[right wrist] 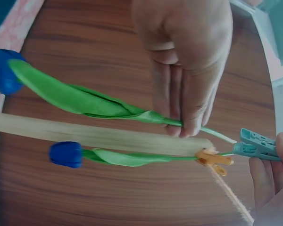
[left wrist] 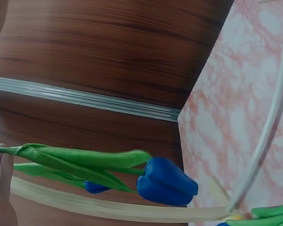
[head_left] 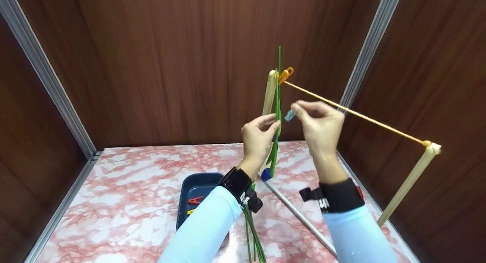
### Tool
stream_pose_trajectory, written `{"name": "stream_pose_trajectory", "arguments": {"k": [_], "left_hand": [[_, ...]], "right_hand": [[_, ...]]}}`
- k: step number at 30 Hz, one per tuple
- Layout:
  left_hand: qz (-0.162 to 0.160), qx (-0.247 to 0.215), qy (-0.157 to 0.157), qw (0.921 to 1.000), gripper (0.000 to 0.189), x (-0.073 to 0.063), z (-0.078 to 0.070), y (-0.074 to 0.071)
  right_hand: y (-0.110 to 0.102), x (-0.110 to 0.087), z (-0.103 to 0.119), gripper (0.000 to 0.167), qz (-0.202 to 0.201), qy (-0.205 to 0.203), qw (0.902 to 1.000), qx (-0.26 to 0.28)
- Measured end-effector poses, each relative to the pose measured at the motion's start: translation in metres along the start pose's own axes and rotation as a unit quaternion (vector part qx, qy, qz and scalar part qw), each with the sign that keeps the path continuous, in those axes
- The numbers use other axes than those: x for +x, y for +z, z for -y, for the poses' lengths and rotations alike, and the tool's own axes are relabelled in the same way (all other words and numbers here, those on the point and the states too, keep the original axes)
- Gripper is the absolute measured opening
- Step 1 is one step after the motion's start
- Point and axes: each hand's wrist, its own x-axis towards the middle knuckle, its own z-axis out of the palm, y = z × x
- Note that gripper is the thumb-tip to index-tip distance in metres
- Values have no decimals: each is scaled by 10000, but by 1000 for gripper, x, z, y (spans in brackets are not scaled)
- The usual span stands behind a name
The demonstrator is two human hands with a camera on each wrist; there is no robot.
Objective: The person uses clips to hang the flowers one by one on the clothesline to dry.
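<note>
My left hand (head_left: 258, 136) pinches the green stem of an artificial blue tulip (left wrist: 166, 181), which hangs head down. Thumb and fingers of my right hand (head_left: 322, 124) hold a light blue clothespin (right wrist: 254, 143) by one end. In the right wrist view its tip is close to the stem's cut end. A second blue tulip (right wrist: 66, 154) hangs upside down behind the first, its stem clipped by an orange clothespin (head_left: 285, 76). That clip sits on a yellowish rope (head_left: 353, 112), close to the far post.
Two wooden posts, one far (head_left: 269, 92) and one near (head_left: 408, 185), carry the rope. A white pole (head_left: 300, 217) runs low between them. Left of it, a dark blue tray (head_left: 180, 202) contains red (head_left: 195, 200) and yellow clothespins. More green stems (head_left: 253, 232) lie on the marbled table.
</note>
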Motion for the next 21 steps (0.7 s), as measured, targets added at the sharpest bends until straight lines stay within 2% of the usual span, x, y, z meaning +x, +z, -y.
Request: {"name": "stream_pose_trajectory", "arguments": {"k": [5,10,14,17,21], "left_hand": [[133,-124,36,9998,26,9,-11,8],[132,45,306,9994,25,22,-23,17],[122,68,382,9992,21,35,-30,26],[145,-49,222,9996,20,44,-33,34],[168,-233,-59,9996,20,51,-33,44]], "right_hand": [[3,21,11,15,-280,-105,9995,-98],[1,36,20,15,-690,-175,9970,-294],[0,47,28,14,-1042,-189,9933,-468],[2,55,34,15,-1146,-9,9915,-616],[6,66,39,16,-1057,349,9881,-1062]]}}
